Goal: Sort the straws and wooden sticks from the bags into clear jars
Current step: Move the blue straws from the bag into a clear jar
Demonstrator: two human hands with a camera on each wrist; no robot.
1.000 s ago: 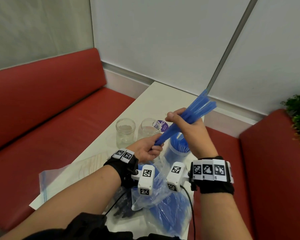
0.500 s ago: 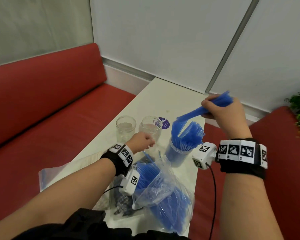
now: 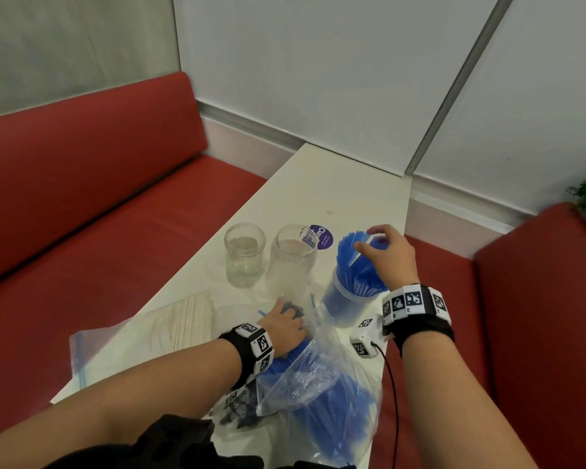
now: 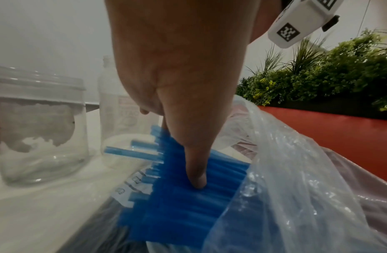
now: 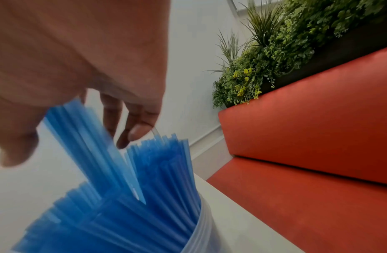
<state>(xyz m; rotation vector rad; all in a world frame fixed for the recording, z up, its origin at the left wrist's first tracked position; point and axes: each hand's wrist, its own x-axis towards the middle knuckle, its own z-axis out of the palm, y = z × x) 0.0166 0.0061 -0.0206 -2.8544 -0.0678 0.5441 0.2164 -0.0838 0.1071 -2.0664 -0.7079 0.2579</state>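
Showing only from left wrist: finger (image 4: 195, 171) pressing bagged straws (image 4: 188, 202).

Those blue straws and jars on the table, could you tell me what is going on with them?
A person is sorting blue straws from a plastic bag into jars. The right hand is over the straw-filled jar, fingers spread among the straw tops as a bunch drops in. The left hand reaches into the bag's mouth, fingers pressing on the straws in the bag. Two clear jars stand empty nearby, and the wooden sticks lie in their own bag, untouched.
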